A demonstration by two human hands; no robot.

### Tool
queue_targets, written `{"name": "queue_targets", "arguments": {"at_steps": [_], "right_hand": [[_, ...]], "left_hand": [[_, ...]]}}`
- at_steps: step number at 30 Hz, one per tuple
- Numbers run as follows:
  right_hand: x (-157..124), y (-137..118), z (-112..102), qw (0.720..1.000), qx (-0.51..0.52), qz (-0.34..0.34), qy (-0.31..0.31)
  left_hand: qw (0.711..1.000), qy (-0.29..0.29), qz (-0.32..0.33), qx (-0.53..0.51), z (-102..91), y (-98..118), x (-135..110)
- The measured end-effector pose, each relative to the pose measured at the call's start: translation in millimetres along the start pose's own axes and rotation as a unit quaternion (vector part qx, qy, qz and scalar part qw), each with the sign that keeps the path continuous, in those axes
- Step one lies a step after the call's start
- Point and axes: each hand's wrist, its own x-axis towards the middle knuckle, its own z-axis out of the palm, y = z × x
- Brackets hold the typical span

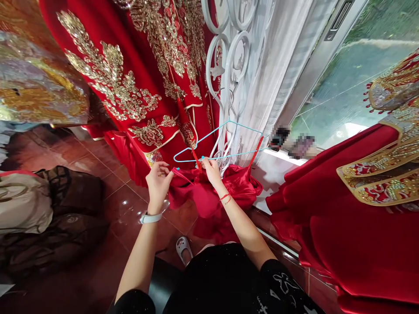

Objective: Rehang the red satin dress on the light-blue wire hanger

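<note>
A red satin garment [235,183] with thin straps hangs from a light blue hanger [212,131]. One red strap [257,150] loops over the hanger's right end. My left hand [159,183] pinches the garment's pink-red edge between thumb and finger, left of the hanger, and draws it out to a point. Close to the hanger's lower bar, my right hand [211,170] is closed on the garment near its other strap [196,158]. The fingertips of that hand partly hide what they grip. Below both hands the cloth falls in loose folds.
Behind the hanger stands a white scrolled metal rack [225,56]. Red gowns with gold embroidery [114,78] hang at left, and another red gown [343,196] is at right. Dark bags [75,200] sit on the tiled floor [121,213]. A window [356,78] is at upper right.
</note>
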Motion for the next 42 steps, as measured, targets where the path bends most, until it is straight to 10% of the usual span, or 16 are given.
{"name": "queue_targets", "arguments": {"at_steps": [4,9,17,42], "right_hand": [[-5.1,-4.5,-3.1,0.999,0.026,0.005,0.019],[-8.9,-9.5,-2.8,0.999,0.022,0.030,0.023],[-7.7,-4.2,-5.6,0.999,-0.008,0.025,0.041],[-10.1,-11.6,-15.8,0.998,-0.037,0.028,0.036]], "left_hand": [[0.992,-0.022,-0.092,-0.088,4.3,2.6,7.2],[0.985,0.057,-0.012,-0.159,16.7,25.2,14.8],[0.991,-0.059,0.088,-0.086,42.3,62.4,36.0],[0.960,-0.259,0.110,-0.018,48.0,47.3,38.1]]}}
